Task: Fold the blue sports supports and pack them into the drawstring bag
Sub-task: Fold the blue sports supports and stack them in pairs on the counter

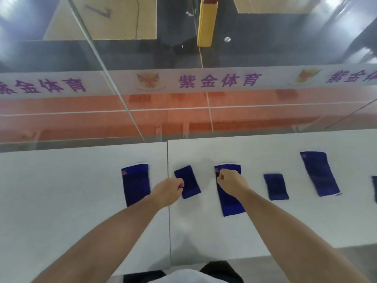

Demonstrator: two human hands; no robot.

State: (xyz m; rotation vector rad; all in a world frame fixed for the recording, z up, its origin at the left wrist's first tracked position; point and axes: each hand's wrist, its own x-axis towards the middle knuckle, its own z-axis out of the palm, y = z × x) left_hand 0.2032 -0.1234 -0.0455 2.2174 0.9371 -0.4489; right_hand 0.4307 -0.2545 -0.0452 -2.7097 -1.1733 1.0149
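Right grip (230,180) is curled on the upper end of the long support (231,203), centre frame. Left grip (169,192) seems to pinch the edge of the small support (188,181) just left. I judge folding is beginning: next, that upper end must come down squarely onto the lower. Both supports lie flat on the bench (81,180); no bag shows.

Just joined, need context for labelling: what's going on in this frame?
A person stands at a white table with several blue supports laid out flat in a row. The left hand pinches the edge of a small support. The right hand, fingers curled, sits on the top end of the long support beside it and seems to grip it. No drawstring bag is in view.
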